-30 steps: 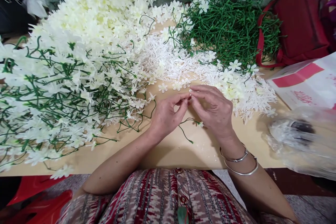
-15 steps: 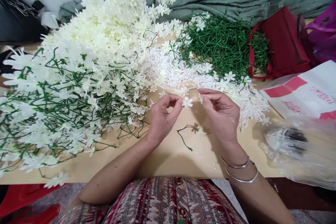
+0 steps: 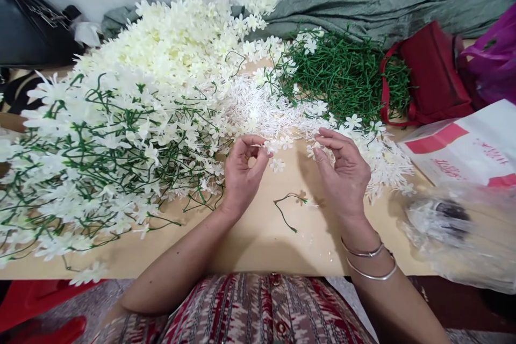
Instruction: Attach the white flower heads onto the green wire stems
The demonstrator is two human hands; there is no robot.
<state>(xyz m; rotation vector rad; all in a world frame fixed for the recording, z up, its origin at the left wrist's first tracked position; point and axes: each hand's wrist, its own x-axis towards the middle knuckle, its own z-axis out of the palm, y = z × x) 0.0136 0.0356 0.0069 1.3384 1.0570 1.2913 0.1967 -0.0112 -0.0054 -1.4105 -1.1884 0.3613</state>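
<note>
The right hand (image 3: 347, 174) pinches one white flower (image 3: 311, 150); the left hand (image 3: 243, 177) has narrowed fingertips, whether holding anything I cannot tell. Three loose flowers (image 3: 277, 165) lie between, one partly hidden; one green stem (image 3: 282, 215) lies nearer. Far right, one purple bag (image 3: 494, 62) is cut off.

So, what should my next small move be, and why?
I'd probably take a loose white flower with your left hand: some lie very close to it, while your right hand seems to pinch another flower.
</note>
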